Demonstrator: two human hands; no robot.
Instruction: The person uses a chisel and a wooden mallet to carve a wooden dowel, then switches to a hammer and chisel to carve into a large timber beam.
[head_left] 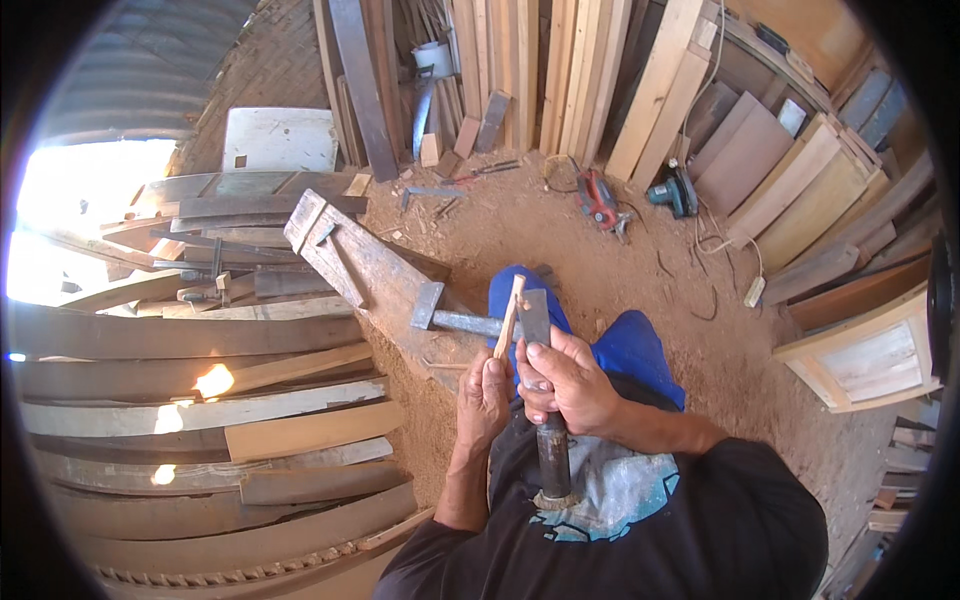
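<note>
Between the fingertips and thumb of my left hand (483, 400) is a small pale wooden stick (510, 318), held upright. My right hand (570, 380) is wrapped around the metal shank of a broad chisel (553, 455). Its flat blade points away from me beside the stick, seeming to touch it, and its dark handle with a frayed end points back at my chest. A hammer (428, 304) lies on a worn wooden plank (385, 275) just beyond my left hand, its grey handle running toward the stick. A bracket-like wooden piece (340, 262) sits at the plank's far end.
Stacked boards (190, 340) fill the left side. Tall planks (490, 80) lean along the back. On the sawdust-covered floor lie a red power tool (600, 200), a green power tool (675, 192) and a metal square (430, 191). A power-strip end (755, 291) and a framed panel (865, 355) are at right.
</note>
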